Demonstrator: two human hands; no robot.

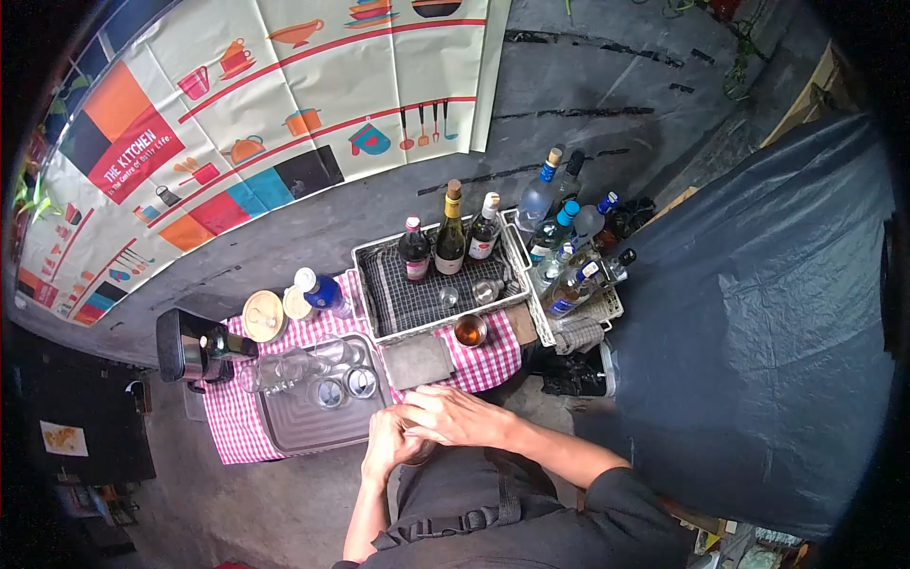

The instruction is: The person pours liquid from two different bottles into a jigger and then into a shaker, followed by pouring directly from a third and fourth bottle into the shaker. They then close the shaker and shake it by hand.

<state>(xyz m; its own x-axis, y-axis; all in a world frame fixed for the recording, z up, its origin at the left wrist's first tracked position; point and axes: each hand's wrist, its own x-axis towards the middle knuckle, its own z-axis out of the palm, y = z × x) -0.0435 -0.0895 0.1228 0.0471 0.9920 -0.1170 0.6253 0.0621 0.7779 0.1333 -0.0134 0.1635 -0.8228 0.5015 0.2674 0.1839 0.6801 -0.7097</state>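
My left hand [385, 440] and my right hand [453, 415] meet in front of my body, just off the near edge of the table. The fingers of both are curled together, the right hand lying over the left. Whatever they hold between them is mostly hidden; I cannot make it out. Just beyond them lies a flat grey square mat [418, 364] on a pink checked cloth [227, 417]. A glass of amber liquid [470, 330] stands past the mat. Left of my hands, a grey tray [313, 431] bears several clear glasses [360, 381].
A white basket [365, 284] at the back holds three bottles [449, 232] and small glassware. More bottles [536, 199] crowd a white rack [607, 308] to its right. A blue-labelled bottle [324, 290], round lidded containers [263, 316] and a black-and-steel container [180, 346] stand left.
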